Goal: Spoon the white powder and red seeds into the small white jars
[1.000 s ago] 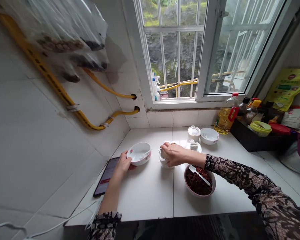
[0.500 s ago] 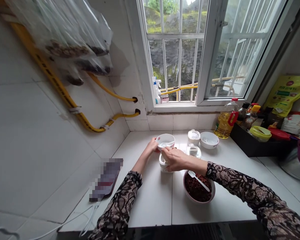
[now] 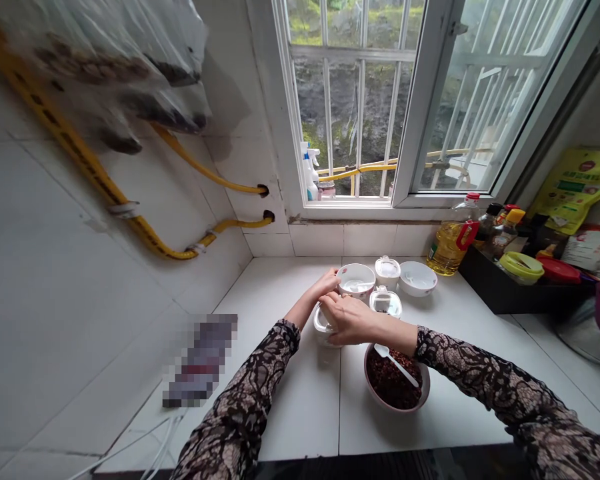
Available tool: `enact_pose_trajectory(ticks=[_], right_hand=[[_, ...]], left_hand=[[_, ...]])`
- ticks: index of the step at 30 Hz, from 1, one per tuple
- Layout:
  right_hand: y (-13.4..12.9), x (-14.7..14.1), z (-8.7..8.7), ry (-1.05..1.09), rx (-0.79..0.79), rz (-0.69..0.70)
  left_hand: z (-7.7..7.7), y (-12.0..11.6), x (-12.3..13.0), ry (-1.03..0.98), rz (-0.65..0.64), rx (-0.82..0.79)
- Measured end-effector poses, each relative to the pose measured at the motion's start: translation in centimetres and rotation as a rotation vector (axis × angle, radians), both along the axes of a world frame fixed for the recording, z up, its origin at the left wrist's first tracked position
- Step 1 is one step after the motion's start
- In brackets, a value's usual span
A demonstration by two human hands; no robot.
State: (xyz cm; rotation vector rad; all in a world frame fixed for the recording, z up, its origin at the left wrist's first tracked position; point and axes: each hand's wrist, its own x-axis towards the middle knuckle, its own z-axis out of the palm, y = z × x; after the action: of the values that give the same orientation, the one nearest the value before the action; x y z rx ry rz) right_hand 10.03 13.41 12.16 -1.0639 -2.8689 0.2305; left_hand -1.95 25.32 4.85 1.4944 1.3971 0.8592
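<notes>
Right hand [image 3: 347,319] in a wide grip over a small white plastic tub [image 3: 322,328], left hand [image 3: 320,288] holding the edge of a white bowl [image 3: 355,280], both close together on the white worktop [image 3: 300,413], pink bowl [image 3: 375,387] of red chili flakes [image 3: 387,380] just beside, white spoon [image 3: 395,365] in it

This is a home kitchen, seen with the window at 12 o'clock. A white tiled counter [image 3: 300,427] runs below the window [image 3: 423,100], and a spray bottle [image 3: 310,175] stands on the sill. Yellow gas hoses [image 3: 210,172] cross the tiled wall [image 3: 80,300] at 10 o'clock. At 2 o'clock stand a bottle of cooking oil [image 3: 447,248] and sauce bottles [image 3: 493,233] in a black tray [image 3: 500,297], with a yellow food packet [image 3: 575,190] behind them. White bowls [image 3: 355,280] sit on the counter, and a bowl of dried chili [image 3: 387,380] sits at 5 o'clock.
</notes>
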Motion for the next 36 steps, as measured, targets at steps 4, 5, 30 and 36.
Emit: enact_pose_trajectory(ticks=[4, 5, 30, 36], right_hand=[[0.4, 0.0, -0.3, 0.044, -0.031, 0.004], [0.6, 0.0, -0.4, 0.056, -0.04, 0.007], [10.5, -4.5, 2.8, -0.098, -0.132, -0.236], [9.4, -3.6, 4.6, -0.1, -0.108, -0.261]], left_hand=[[0.5, -0.5, -0.2, -0.039, -0.02, -0.065], [0.8, -0.5, -0.4, -0.048, -0.018, -0.065], [4.6, -10.9, -9.7, 0.073, 0.31, 0.302], [4.3, -13.3, -9.1, 0.082, 0.25, 0.328]])
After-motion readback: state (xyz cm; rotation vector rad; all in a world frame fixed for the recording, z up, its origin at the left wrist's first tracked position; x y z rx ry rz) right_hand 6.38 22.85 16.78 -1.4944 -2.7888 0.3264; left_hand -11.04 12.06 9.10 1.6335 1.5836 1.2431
